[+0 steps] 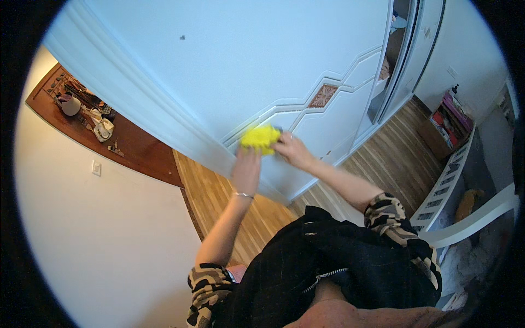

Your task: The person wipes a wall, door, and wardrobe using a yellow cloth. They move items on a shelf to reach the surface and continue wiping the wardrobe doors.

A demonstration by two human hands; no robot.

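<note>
A bright yellow cloth (259, 138), bunched and slightly blurred, is between my two hands in front of a white wardrobe door (262, 69). My right hand (293, 151), with a ring on one finger, pinches the cloth's right side. Beside those fingers shows a small dark patch, too blurred to name. My left hand (247, 169), a bracelet at its wrist, grips the cloth's lower left edge; its fingertips are partly hidden by the cloth. Raised moulding and a brown carved diamond inlay (323, 96) decorate the door. Whether the cloth touches the door is unclear.
On the right, the wardrobe opening (396, 53) shows clothes. A small box shelf (445, 123) stands by a white slatted bed rail (445, 180). Left, a brown panel (143, 151) with hanging bags adjoins a white wall (123, 229). Wooden flooring (262, 225) lies below.
</note>
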